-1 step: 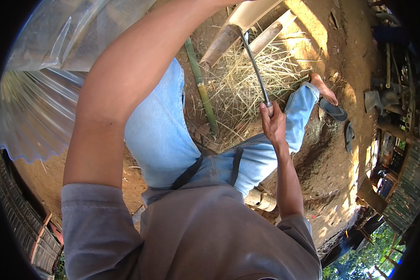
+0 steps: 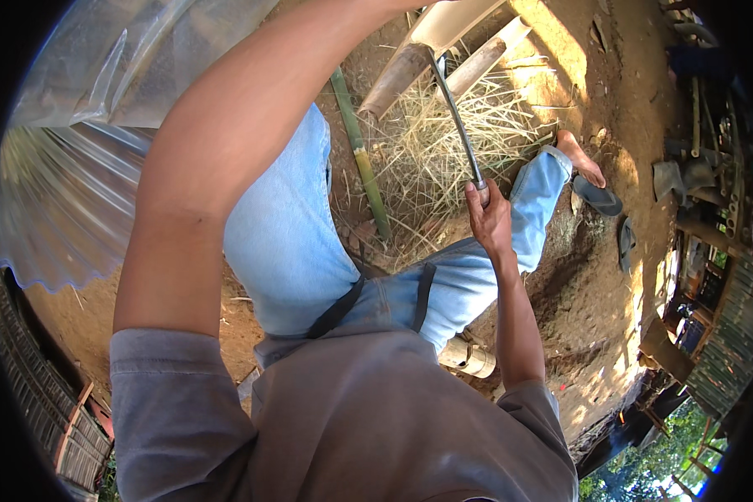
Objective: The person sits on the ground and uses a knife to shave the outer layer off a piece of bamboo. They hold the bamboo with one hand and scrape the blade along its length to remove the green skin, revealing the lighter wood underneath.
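Note:
My right hand (image 2: 492,219) is closed round the short handle of a long, narrow-bladed knife (image 2: 458,121). The blade slants up and away, and its far end meets the split bamboo piece (image 2: 397,77), a broad pale half-tube. Only the near part of my left hand (image 2: 400,4) shows at the top edge, beside the upper end of that bamboo; its fingers are mostly cut off from view. A second split bamboo length (image 2: 487,60) lies just to the right of the blade. Between my legs the ground is strewn with pale shavings (image 2: 431,159).
A green bamboo strip (image 2: 360,155) lies on the dirt by my left leg. Clear plastic sheeting (image 2: 67,201) hangs at the left. Dark sandals (image 2: 598,197) rest by my bare right foot (image 2: 581,159). Stacked bamboo and a slatted wall (image 2: 728,351) stand at the right.

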`<control>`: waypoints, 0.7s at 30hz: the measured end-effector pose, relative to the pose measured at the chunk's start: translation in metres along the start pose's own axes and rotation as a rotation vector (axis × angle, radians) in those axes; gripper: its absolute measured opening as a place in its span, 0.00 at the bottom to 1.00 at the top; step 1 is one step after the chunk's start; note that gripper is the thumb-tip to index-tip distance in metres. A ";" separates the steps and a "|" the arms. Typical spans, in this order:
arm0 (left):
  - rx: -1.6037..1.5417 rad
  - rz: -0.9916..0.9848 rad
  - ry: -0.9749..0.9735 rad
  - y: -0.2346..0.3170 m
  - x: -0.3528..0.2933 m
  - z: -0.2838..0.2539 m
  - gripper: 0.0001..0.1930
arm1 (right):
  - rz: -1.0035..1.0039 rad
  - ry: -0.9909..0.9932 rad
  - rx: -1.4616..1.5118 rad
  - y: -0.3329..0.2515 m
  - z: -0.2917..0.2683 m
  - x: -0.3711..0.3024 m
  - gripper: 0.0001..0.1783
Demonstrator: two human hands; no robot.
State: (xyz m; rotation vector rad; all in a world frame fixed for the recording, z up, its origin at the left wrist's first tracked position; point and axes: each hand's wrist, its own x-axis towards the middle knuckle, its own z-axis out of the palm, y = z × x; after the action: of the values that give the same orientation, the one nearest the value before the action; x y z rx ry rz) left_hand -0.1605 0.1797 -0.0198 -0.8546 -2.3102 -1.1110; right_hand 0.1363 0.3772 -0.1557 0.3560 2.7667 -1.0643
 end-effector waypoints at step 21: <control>0.043 0.031 0.012 0.000 0.002 -0.004 0.16 | -0.021 -0.104 -0.030 0.032 0.005 0.017 0.26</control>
State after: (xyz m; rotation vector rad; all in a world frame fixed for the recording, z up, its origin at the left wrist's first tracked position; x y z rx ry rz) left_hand -0.1615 0.1773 -0.0168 -0.8632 -2.2948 -1.0471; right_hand 0.1293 0.3994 -0.1831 0.2605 2.6974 -1.0142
